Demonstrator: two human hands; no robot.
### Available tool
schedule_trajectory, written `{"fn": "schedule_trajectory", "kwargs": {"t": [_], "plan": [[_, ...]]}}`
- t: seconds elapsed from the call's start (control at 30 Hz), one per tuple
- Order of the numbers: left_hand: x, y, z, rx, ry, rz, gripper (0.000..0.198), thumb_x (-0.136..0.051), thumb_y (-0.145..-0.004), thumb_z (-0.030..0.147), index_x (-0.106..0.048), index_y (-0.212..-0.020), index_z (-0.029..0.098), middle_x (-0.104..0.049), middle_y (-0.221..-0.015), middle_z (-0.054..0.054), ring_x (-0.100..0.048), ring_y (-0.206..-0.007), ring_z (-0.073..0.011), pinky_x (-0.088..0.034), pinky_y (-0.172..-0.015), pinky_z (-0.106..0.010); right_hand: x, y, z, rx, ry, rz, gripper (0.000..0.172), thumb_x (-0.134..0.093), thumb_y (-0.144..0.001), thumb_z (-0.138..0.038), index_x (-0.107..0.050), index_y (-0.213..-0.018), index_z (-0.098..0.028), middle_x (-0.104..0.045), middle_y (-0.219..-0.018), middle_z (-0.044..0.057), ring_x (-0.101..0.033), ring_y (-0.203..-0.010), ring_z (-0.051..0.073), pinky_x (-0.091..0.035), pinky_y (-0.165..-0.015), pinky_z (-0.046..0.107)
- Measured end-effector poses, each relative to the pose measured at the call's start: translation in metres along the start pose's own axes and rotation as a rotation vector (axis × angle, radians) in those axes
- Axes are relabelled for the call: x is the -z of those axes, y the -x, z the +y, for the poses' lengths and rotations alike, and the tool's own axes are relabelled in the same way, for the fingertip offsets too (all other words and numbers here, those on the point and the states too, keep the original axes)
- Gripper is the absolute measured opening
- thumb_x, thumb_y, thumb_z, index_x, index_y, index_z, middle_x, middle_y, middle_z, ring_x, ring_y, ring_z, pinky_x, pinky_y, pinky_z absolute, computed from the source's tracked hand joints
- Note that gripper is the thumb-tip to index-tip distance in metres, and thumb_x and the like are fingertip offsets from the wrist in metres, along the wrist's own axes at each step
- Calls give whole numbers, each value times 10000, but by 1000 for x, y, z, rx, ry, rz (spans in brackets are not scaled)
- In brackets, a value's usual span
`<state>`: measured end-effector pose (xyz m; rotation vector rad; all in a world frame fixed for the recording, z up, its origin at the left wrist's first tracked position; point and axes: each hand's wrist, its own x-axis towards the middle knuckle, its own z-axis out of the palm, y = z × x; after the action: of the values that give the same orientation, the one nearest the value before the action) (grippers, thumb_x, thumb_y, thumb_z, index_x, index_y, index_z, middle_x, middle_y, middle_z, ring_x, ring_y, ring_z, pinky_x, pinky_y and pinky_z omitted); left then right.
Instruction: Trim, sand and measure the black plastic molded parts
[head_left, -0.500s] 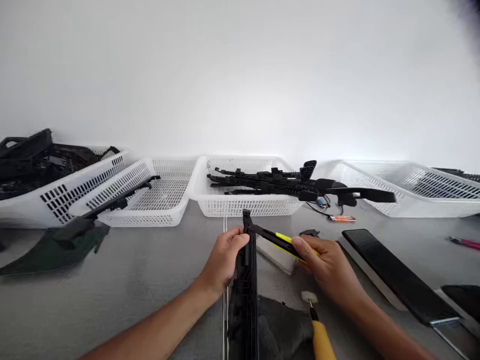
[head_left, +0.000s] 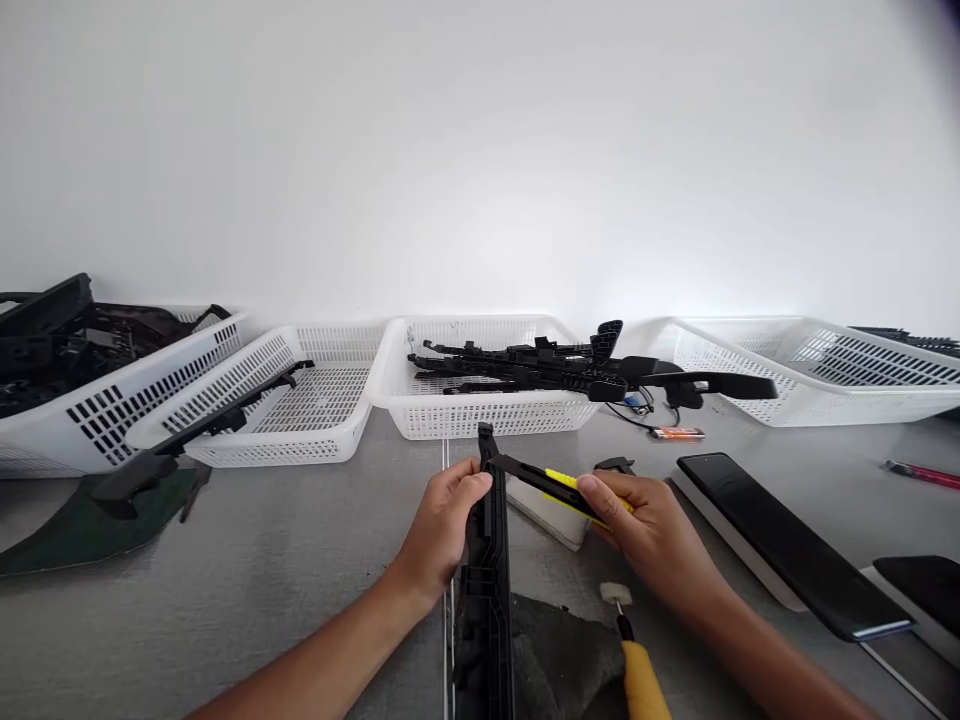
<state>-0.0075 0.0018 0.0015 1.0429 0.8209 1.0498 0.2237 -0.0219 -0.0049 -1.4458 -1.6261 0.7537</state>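
My left hand [head_left: 444, 520] is closed around the upper part of a long black plastic strip [head_left: 486, 600], which runs upright from the bottom of the view. My right hand [head_left: 649, 525] grips a yellow and black utility knife [head_left: 551, 483]. The knife points left, and its tip is at the strip's edge just right of my left thumb; whether it touches cannot be made out. Under the knife lies a white block [head_left: 551, 515]. A yellow-handled tool [head_left: 637, 670] with a pale tip lies below my right hand, beside a dark cloth [head_left: 566, 655].
Along the wall stand white baskets: one heaped with black parts [head_left: 52, 440], one with a single long strip [head_left: 277, 450], a middle one [head_left: 487, 420] with several strips. Another basket [head_left: 832, 405] stands right. A phone [head_left: 787, 540], a lighter [head_left: 677, 433] and a red pen [head_left: 922, 474] lie on the table.
The view has shifted slightly, so the scene sits a little further left. Both hands keep their grips, and the knife tip stays by the same part of the strip.
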Motion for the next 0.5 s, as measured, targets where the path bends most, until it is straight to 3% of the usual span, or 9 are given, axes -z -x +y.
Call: {"fn": "schedule_trajectory", "kwargs": {"t": [0.5], "plan": [[5, -2, -5, -7, 4, -21, 306, -652, -916, 438, -533, -744, 215, -429, -656, 72, -355, -577, -95, -332, -548, -231, -3, -4, 4, -36, -2, -21, 670, -467, -975, -806, -365, -646, -231, -341, -647, -21, -344, -601, 127, -281, -503, 262]]}}
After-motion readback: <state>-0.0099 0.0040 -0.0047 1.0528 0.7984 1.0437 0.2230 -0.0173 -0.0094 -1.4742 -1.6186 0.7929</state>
